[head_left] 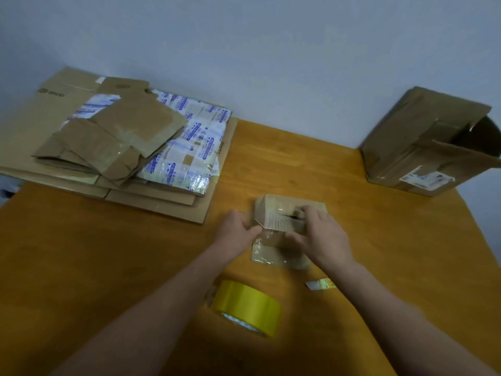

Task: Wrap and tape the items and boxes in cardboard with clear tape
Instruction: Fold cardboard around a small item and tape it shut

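The right hand (322, 234) curls over the near side of the parcel (287, 215), fingers clamped on its top beside a dark slit in the cardboard. The left hand (235, 232) meets the parcel's near-left corner, where clear tape (268, 236) shines. Whether it pinches the strip or only presses it flat, I cannot tell. The parcel sits tilted, right of the middle of the table (298, 164), over a flat piece (271, 256) that is also glossy with tape.

Risks, as I judge them:
- The slit looks like a gap in the wrap, and tape laid wide of it would leave the parcel open.
- Loose tape at the corner could fold onto itself or wrinkle if it goes slack.
- The tilted parcel could slip if the right hand eases.
- The roll (246, 308) lies near, between the forearms — a careless arm could knock it.

A small scrap (321, 284) lies just right of the roll.

Writing: rows of small print on the parcel, blue print and a dark logo on the far-left stack (122, 126), and a white label (425, 180) on the far-right box (393, 147) — none legible.
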